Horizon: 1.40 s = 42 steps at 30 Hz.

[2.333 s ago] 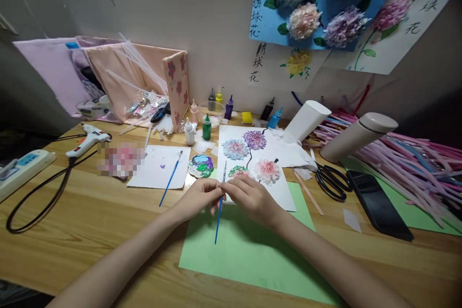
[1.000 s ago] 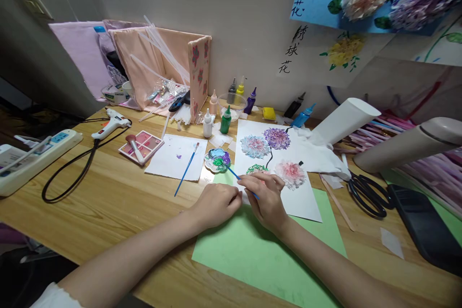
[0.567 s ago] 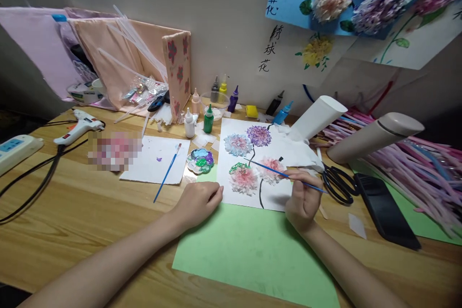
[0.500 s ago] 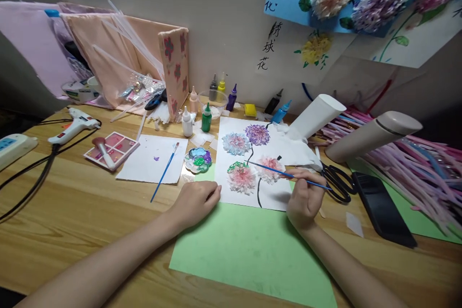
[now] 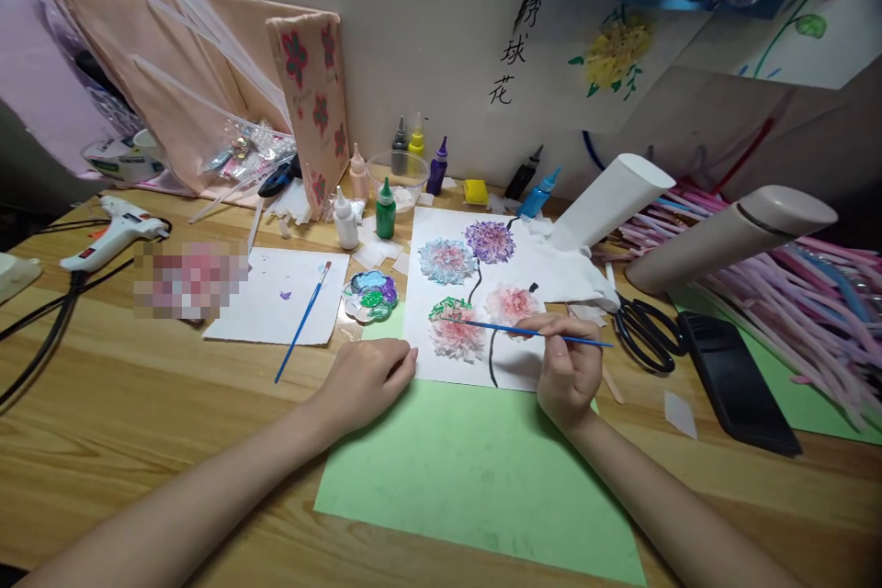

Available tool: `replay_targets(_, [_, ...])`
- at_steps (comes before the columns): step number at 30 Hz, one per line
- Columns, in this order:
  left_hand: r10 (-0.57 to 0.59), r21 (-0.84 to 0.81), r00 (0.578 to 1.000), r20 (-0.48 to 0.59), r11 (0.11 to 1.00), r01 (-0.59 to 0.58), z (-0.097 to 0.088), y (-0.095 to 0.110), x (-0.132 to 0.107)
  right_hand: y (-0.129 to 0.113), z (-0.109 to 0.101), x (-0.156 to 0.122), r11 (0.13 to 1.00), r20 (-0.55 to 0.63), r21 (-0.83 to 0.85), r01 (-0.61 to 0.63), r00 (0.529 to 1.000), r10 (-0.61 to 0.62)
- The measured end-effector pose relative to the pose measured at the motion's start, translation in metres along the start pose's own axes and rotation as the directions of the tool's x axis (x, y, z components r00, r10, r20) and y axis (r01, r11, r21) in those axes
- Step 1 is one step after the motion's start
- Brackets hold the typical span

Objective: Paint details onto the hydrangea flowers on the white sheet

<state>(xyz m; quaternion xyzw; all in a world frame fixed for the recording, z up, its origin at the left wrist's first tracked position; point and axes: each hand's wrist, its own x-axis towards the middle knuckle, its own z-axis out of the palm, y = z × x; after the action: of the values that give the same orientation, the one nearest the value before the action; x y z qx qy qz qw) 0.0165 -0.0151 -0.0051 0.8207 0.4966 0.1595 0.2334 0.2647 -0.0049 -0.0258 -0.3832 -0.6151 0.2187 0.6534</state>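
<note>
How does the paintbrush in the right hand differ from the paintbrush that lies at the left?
The held paintbrush is in the right hand; the resting paintbrush lies partly on white paper. The held paintbrush has a thin tip; the resting paintbrush has a wider one. Both have blue handles.

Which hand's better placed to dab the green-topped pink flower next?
Probably the right hand: it grips a blue paintbrush, tip at that flower. The left hand rests at the edge of the paper.
</note>
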Motion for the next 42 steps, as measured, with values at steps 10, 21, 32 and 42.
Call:
replay_targets(10, [-0.009,0.005,1.0,0.029,1.0,0.009,-0.001,0.0011,0.0012,0.0031,-0.0015,-0.0031,0.998,0.097,-0.055,0.041,0.995,-0.035])
replay_targets(21, [-0.018,-0.001,0.999,0.033,1.0,0.018,-0.0022,0.0018,0.0021,-0.0003,0.0004,-0.0012,0.998,0.08,-0.065,0.012,0.997,-0.007])
replay_targets(32, [-0.021,-0.008,0.999,0.048,1.0,0.021,-0.0021,0.0017,0.0016,0.0009,0.0006,0.0,0.998,0.083,-0.042,0.055,0.995,-0.052])
replay_targets(42, [-0.025,-0.011,0.998,0.051,1.0,0.026,-0.0024,0.0022,0.0012,0.0006,0.001,-0.0015,0.988,0.062,-0.069,0.14,0.989,-0.136])
